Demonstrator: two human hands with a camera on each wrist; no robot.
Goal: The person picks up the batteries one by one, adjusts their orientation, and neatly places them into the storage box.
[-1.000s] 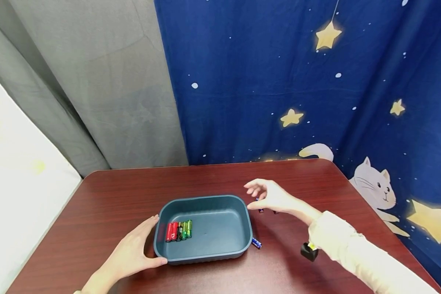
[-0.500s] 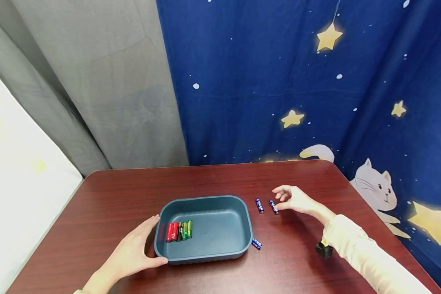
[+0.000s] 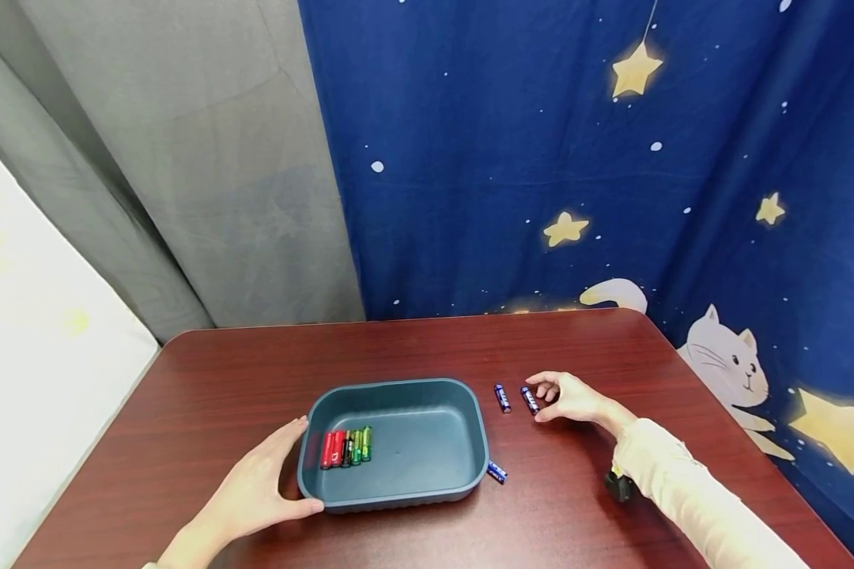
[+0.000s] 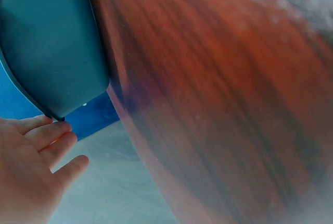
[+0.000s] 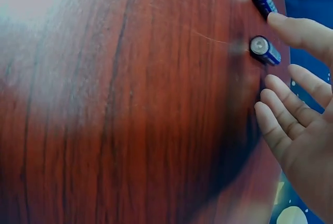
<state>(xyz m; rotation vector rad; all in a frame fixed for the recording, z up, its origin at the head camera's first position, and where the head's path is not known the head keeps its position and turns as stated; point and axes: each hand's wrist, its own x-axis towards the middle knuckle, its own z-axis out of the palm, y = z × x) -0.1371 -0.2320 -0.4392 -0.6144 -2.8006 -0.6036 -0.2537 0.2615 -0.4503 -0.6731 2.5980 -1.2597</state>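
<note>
A dark teal plastic bin (image 3: 427,454) sits on the table with several AA-size batteries in a row at its left end: red (image 3: 332,449), black and green (image 3: 357,445). My left hand (image 3: 252,478) spans the bin's left side, fingertips touching the rim and thumb at the near-left corner; in the left wrist view the fingers (image 4: 52,136) look fairly straight. To the right, my right hand (image 3: 572,397) is spread around a blue battery (image 3: 530,400), thumb and fingers apart on either side of it. Another blue battery (image 3: 502,398) lies just left of that one.
A third blue battery (image 3: 497,472) lies against the bin's near-right corner, partly hidden. The reddish-brown wooden table (image 3: 398,348) ends at a blue starry curtain (image 3: 484,158) and a grey curtain (image 3: 256,197). A white surface (image 3: 35,356) stands on the left.
My right hand has moved right from beside the bin, past the first blue battery, and lowered at the second one. The left hand and bin have stayed put.
</note>
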